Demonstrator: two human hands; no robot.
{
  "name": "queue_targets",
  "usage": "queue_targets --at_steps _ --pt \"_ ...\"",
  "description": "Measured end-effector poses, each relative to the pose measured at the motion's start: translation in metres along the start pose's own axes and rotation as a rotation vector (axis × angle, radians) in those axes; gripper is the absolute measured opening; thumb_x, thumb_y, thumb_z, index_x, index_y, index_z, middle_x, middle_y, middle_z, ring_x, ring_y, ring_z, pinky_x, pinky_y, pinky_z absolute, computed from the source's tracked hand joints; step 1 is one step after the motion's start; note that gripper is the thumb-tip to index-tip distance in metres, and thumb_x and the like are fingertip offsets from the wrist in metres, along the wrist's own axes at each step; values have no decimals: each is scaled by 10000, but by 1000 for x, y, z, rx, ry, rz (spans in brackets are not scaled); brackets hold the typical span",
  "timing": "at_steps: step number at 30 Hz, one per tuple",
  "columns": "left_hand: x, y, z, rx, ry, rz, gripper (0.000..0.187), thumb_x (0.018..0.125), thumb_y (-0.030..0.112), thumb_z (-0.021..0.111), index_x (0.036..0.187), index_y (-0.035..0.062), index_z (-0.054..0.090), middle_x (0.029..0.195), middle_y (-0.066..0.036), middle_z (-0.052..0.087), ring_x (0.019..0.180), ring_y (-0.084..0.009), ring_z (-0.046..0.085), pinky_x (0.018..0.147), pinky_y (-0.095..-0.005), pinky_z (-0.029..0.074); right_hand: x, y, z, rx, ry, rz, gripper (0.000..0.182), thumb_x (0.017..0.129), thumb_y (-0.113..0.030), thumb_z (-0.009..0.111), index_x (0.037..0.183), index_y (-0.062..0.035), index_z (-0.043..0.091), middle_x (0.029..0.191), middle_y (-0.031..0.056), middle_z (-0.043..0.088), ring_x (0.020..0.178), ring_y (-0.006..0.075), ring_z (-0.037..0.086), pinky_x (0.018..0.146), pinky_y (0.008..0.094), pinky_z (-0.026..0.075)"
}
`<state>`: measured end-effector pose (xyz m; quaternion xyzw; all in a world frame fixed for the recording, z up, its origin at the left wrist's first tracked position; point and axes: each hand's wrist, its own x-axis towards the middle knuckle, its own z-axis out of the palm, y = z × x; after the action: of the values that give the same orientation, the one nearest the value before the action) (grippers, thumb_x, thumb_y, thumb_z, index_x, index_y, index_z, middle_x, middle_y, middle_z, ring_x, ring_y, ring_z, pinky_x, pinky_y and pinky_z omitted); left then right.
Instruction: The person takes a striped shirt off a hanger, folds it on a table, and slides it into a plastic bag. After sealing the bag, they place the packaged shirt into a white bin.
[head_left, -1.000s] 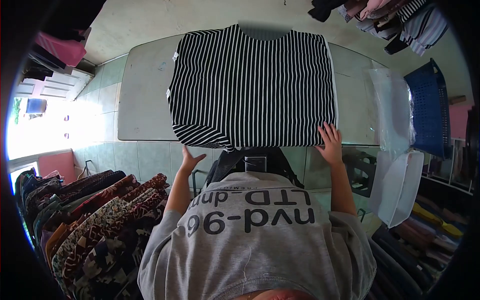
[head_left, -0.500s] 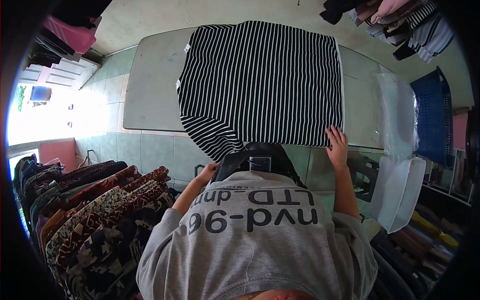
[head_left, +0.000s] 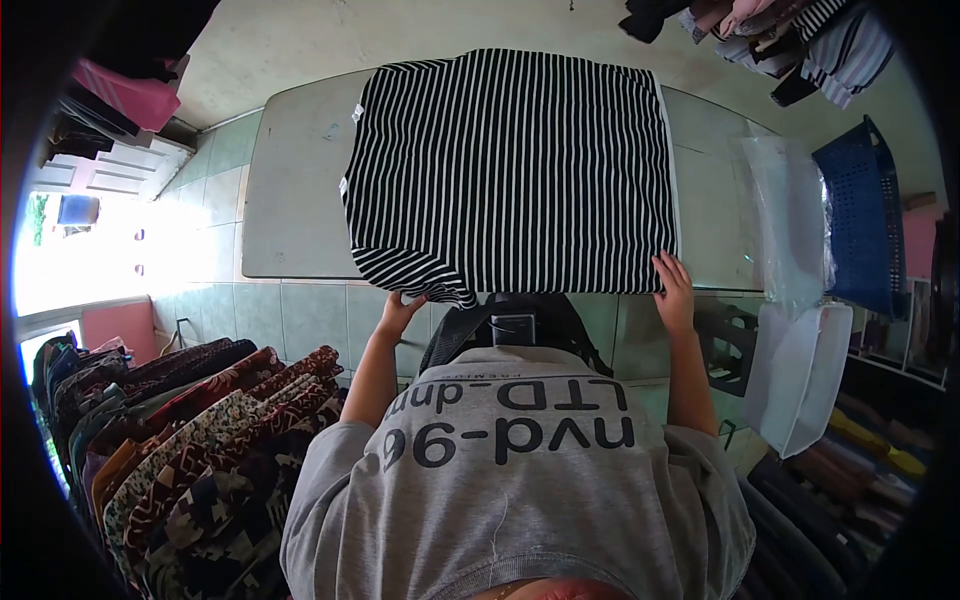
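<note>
A black-and-white striped garment lies spread over the pale table, its near left part, a sleeve, bunched at the table's front edge. At that sleeve's underside is my left hand, its fingers partly hidden by the cloth, thumb showing. My right hand rests on the garment's near right corner, fingers stretched out over the hem. Two small white tags show on the garment's left edge.
Patterned clothes hang at the lower left. Clear plastic packaging lies on the table's right end, beside a blue basket and a white bin. Dark stool below the table; more clothes hang upper right.
My left hand has moved up and slightly left toward the table edge, and the sleeve that hung down now lies higher, folded nearer the edge. My right hand stays at the corner.
</note>
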<state>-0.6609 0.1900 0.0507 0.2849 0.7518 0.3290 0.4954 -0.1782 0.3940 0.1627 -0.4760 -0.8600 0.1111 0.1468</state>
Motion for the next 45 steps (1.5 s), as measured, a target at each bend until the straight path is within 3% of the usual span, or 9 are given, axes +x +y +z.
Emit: queue_targets --at_steps 10,19,22,28,33,38,40,41,45 --pt "-82 79 -90 -94 157 -7 423 887 89 516 1277 133 358 797 -19 572 706 -82 529 599 -225 444 -6 5 -20 210 34 65 426 563 122 550 964 -17 589 1054 125 585 1005 279 540 872 350 437" --pt "14 246 -145 -160 32 480 441 867 19 436 1304 70 398 1085 -39 544 931 -113 526 850 -242 412 106 36 -42 749 222 491 203 806 -25 551 1006 6 573 915 56 616 838 122 562 751 263 426" --pt "60 306 -132 -765 -12 546 447 951 224 381 1363 97 263 1232 -124 490 1040 -258 526 914 -391 414 165 63 -20 890 287 583 301 843 -178 590 1092 -14 553 926 56 620 838 119 559 755 258 419" --pt "112 195 -141 406 475 279 399 912 369 448 1139 57 548 1038 -123 612 958 -227 568 798 -340 446 172 85 27 623 124 691 547 781 -261 655 1259 -96 448 618 12 533 547 70 428 527 231 354" --pt "92 158 -113 683 608 599 269 870 266 549 1024 45 565 818 -133 611 715 -249 591 671 -346 450 155 68 23 614 101 636 540 793 -170 637 1287 -148 419 680 75 592 581 117 534 560 255 414" --pt "91 186 -96 417 583 365 192 863 188 557 954 37 483 621 -117 523 522 -219 486 526 -344 395 167 56 26 367 198 509 463 838 -86 567 1270 -179 427 1024 219 595 923 323 609 771 373 469" --pt "87 172 -108 369 749 406 211 862 170 557 1001 45 459 577 -108 487 482 -206 431 481 -332 363 168 63 29 353 252 475 448 843 -44 552 1265 -153 446 950 178 617 834 219 616 749 306 459" --pt "80 163 -116 459 655 143 235 833 136 576 1013 51 451 670 -120 536 558 -235 499 542 -347 407 169 62 26 339 237 463 441 846 -55 553 1263 -155 447 946 176 620 814 236 619 743 313 463" --pt "53 137 -97 697 723 388 298 799 122 593 1064 59 473 986 -143 567 871 -291 554 761 -381 432 177 32 -4 24 207 382 468 797 -102 604 1243 -128 461 1091 159 559 968 307 544 838 373 426"
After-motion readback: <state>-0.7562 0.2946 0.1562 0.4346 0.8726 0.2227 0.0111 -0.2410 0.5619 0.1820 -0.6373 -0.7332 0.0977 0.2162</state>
